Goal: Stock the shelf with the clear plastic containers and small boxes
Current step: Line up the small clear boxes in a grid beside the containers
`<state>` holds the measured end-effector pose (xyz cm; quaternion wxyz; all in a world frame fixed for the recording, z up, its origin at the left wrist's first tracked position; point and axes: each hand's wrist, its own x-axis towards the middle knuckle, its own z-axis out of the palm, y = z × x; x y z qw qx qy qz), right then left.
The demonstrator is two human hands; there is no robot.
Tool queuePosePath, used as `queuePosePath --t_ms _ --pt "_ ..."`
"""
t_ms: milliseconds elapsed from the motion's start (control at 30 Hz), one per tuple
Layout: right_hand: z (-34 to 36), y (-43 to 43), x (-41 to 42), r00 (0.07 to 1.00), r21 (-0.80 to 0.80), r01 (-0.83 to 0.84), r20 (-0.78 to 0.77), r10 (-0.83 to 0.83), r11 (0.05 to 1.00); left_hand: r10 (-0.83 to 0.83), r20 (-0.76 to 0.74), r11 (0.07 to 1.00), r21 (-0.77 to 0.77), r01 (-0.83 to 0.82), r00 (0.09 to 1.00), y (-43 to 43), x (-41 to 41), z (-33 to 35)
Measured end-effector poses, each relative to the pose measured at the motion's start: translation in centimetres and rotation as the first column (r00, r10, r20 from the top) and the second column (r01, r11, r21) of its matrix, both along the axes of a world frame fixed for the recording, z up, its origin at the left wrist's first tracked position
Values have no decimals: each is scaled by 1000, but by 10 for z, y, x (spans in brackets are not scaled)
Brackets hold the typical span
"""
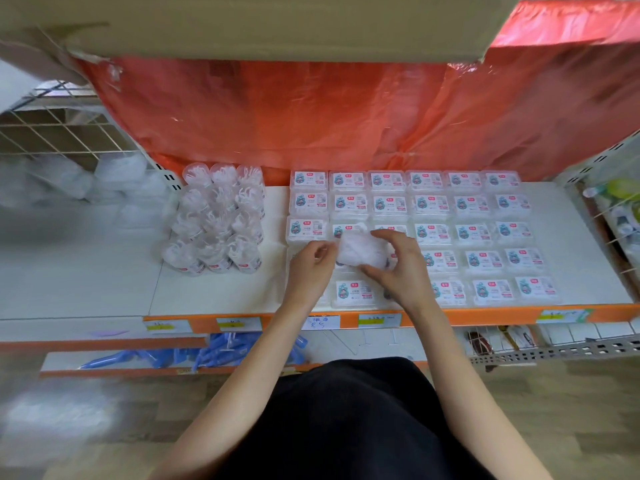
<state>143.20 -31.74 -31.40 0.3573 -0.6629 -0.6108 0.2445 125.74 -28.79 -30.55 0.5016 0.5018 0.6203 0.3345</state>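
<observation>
The clear plastic container (360, 254) is held between both hands just above the grid of small boxes (471, 233), over its second column from the left and toward the front rows. The left hand (310, 263) comes in from the left with its fingers curled, the fingertips pinching the container's left edge. The right hand (394, 263) arches over the right side: its fingers bend down across the far edge and the thumb reaches along the near edge, so the container is gripped between them. Both bare forearms rise from below and cross the orange front lip (485, 311) of the shelf (221, 292).

The container looks whitish and cloudy, its contents a pale blur; whether it bears a label cannot be told.

The small boxes lie flat with labels up, six across at the back, close-packed, each label white with a teal figure and a red mark. They cover the right part of the white shelf almost to its front edge. To the left stands a cluster of round clear containers (216, 223), three across, parted from the boxes by a strip of bare shelf. More bare white surface lies in front of that cluster and beside the left hand. A red plastic sheet (311, 116) hangs along the back, a cardboard box (277, 26) overhangs from above, and a wire basket (620, 230) borders the shelf's right end
</observation>
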Motion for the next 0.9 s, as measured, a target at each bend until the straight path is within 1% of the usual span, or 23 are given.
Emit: queuePosePath --t_ms 100,200,267,333,367,433,500,600,700,800,900 --pt "3 0 -13 997 11 -70 -35 71 997 57 125 995 -85 -47 990 3 -1 0" --pt "4 1 -18 988 7 -77 -133 77 997 111 218 989 -124 -85 970 2 -8 0" --pt "4 1 -22 965 -16 -14 -263 9 1000 134 226 987 -116 -110 965 1 -13 -1" --pt "2 3 -26 912 -100 58 -401 -93 993 147 217 987 -97 -128 965 0 -16 0" --pt "1 5 -27 890 -150 75 -436 -134 986 149 223 987 -88 -133 963 0 -17 3" --pt "-2 8 -28 861 -234 64 -479 -172 970 143 234 989 -66 -131 962 0 -18 6" --pt "-2 9 -28 819 -263 33 -545 -177 964 133 238 991 -59 -123 962 -1 -20 9" --pt "-1 8 -29 770 -232 7 -620 -153 973 116 222 991 -88 -99 968 0 -24 11" --pt "2 8 -32 735 -158 -1 -670 -107 987 135 227 980 -174 -96 964 1 -27 15" --pt "6 8 -33 741 -76 -18 -670 -38 997 142 242 963 -256 -78 960 2 -29 19" --pt "7 7 -31 737 -29 -59 -675 24 998 171 310 951 -301 -74 935 1 -29 23"
